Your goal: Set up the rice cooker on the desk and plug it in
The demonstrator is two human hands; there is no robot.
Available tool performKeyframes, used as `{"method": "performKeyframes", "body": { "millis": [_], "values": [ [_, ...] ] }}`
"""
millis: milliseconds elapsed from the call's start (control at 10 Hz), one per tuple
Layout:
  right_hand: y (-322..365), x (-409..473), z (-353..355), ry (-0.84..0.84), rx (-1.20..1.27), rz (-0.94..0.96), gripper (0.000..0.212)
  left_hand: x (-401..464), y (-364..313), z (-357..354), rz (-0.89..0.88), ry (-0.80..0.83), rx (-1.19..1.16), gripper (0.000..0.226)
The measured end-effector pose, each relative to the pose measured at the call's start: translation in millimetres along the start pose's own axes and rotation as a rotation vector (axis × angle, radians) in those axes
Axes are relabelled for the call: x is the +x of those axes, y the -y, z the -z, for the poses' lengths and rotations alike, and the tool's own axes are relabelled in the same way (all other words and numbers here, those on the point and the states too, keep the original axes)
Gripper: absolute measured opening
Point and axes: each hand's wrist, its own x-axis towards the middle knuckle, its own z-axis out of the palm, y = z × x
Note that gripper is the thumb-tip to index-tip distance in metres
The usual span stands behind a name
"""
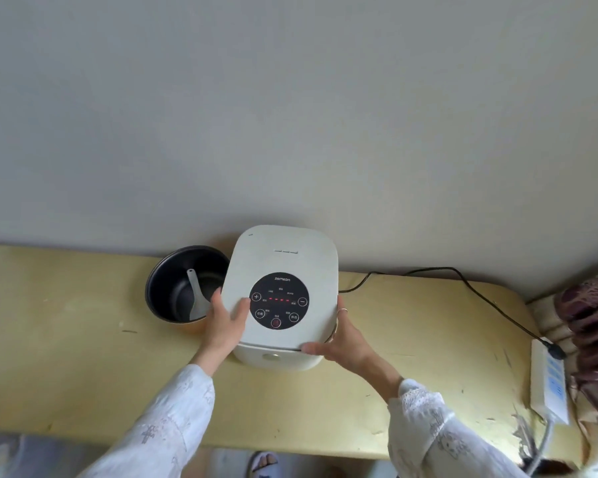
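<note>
A white rice cooker (283, 257) stands on the yellow desk (66, 357) against the wall, lid closed, with red lights lit on its round black panel (279, 301). My left hand (225, 322) grips its left side, thumb lying on the lid. My right hand (342, 336) holds the front right corner. A black power cord (480, 294) runs from behind the cooker to a plug (554, 350) seated in a white power strip (549, 381) at the desk's right end.
The dark inner pot (166, 288) with a white rice paddle (197, 294) inside sits just left of the cooker, touching it. Patterned bedding (591, 326) lies beyond the desk's right edge. A sandalled foot (265, 462) shows below the front edge.
</note>
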Motion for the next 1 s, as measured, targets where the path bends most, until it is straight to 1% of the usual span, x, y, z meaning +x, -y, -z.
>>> {"method": "performKeyframes", "body": {
  "millis": [100, 300, 400, 700, 800, 900, 1000],
  "values": [
    [-3, 6, 1, -0.012, 0.01, -0.015, 0.109, 4, 1, -2, 0.014, -0.005, -0.036, 0.055],
    [8, 24, 10, -0.034, 0.059, 0.011, 0.118, 25, -4, -11, 0.054, 0.001, -0.042, 0.062],
    [11, 32, 16, -0.025, 0.043, 0.011, 0.12, 32, -5, -16, 0.058, -0.018, -0.015, 0.064],
    [5, 42, 20, 0.035, 0.029, 0.029, 0.125, 35, -4, -18, 0.01, -0.028, -0.01, 0.064],
    [6, 39, 20, 0.023, 0.032, 0.018, 0.119, 26, -4, -12, 0.006, 0.025, 0.032, 0.064],
    [7, 33, 21, 0.009, 0.03, 0.008, 0.102, 9, -7, -7, -0.086, 0.025, 0.21, 0.064],
    [20, 14, 28, -0.139, 0.073, -0.008, 0.091, -9, -4, -8, -0.363, -0.026, 0.621, 0.067]
  ]
}}
